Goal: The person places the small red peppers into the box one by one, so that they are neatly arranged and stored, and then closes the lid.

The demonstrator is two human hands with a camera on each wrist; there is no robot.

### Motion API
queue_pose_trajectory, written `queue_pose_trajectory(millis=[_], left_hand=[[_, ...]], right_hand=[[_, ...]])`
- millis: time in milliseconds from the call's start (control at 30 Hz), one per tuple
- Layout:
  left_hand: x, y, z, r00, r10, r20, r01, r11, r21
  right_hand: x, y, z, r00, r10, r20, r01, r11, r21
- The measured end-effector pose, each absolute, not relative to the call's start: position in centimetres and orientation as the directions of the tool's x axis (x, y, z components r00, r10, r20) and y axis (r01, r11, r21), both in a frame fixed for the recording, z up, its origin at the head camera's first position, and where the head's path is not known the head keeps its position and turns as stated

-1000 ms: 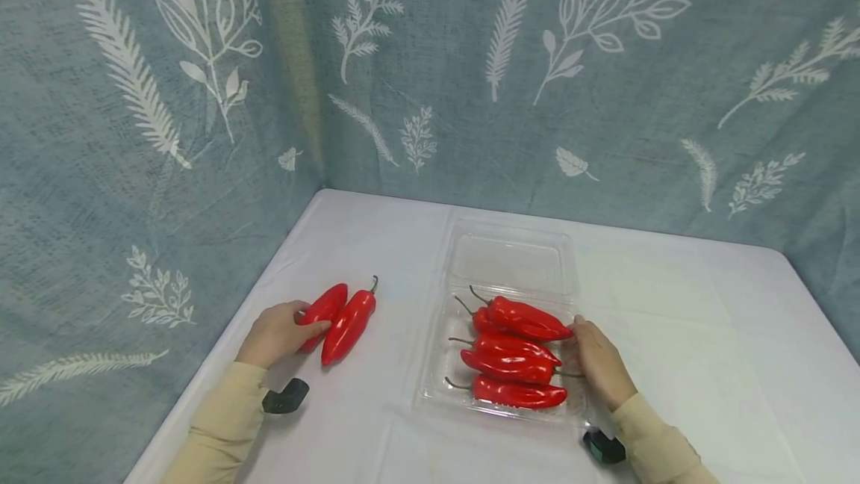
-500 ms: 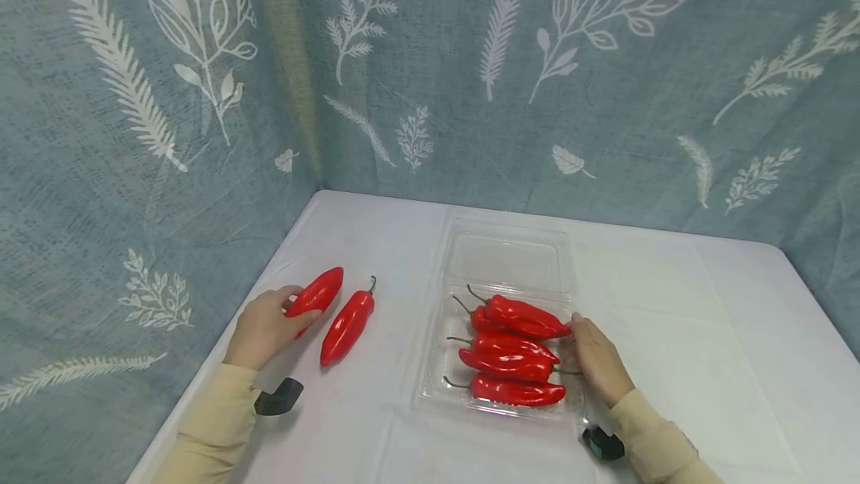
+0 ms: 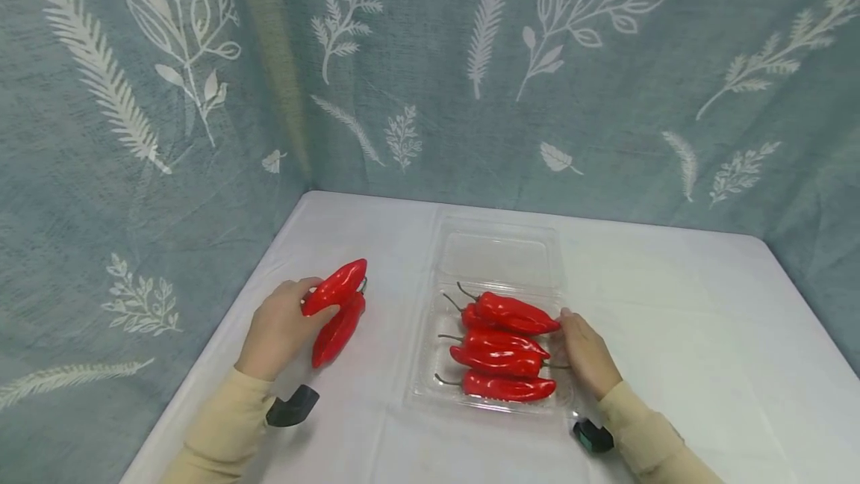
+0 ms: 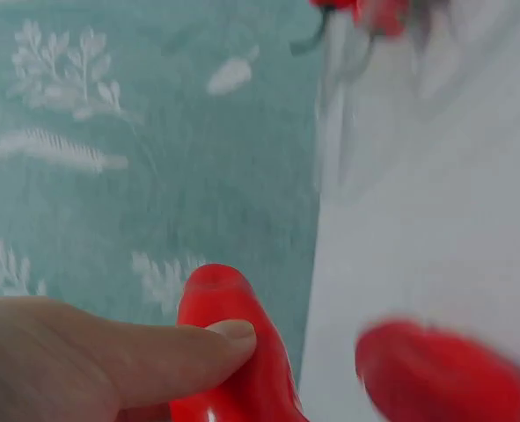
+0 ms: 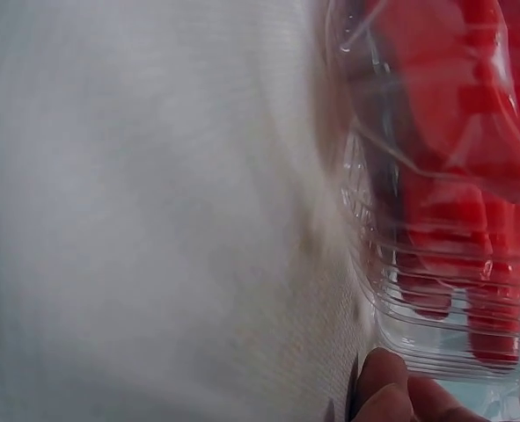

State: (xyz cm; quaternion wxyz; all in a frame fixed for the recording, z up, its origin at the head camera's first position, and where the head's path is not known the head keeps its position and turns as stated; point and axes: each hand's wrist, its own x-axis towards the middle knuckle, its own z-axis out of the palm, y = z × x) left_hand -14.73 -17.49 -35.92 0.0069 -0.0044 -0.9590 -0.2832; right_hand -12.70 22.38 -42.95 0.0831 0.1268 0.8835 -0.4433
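Note:
My left hand [image 3: 285,327] holds a shiny red pepper [image 3: 338,286] between thumb and fingers. In the left wrist view the thumb [image 4: 198,356] presses on the pepper's side. A second red pepper [image 3: 339,331] lies on the table, partly covered by the held one in the head view. To the right stands a clear plastic clamshell container [image 3: 430,387], its lid [image 3: 493,256] folded back behind it. Several red peppers [image 3: 510,387] with thin stems lie in it. My right hand [image 3: 591,357] rests against the container's right side, fingertips at the rim in the right wrist view.
A white cloth [image 3: 672,334] covers the table. Teal fabric [image 3: 430,58] with white leaf prints hangs behind and along the left side. Black wrist devices [image 3: 293,405] sit under both forearms.
My left hand has picked up the left pepper, raised it and brought it rightwards over the other one. The right hand stays at the container. The head view has shifted slightly.

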Motion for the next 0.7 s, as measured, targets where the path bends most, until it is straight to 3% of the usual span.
queue_pose_trajectory(millis=[333, 500, 700], left_hand=[[-13.6, -11.4, -35.7, -0.965, 0.21, 0.156, 0.261, 0.82, 0.51], [-12.7, -8.7, -35.5, -0.943, 0.312, 0.113, 0.322, 0.779, 0.537], [-11.8, -6.1, -35.8, -0.87, 0.491, 0.04, 0.412, 0.681, 0.605]], right_hand=[[-12.9, 22.3, -43.0, -0.957, 0.139, -0.255, 0.287, 0.598, -0.749], [-12.9, 22.3, -43.0, -0.955, 0.149, -0.257, 0.294, 0.598, -0.746], [-12.7, 22.4, -43.0, -0.962, 0.15, -0.23, 0.273, 0.601, -0.751]])
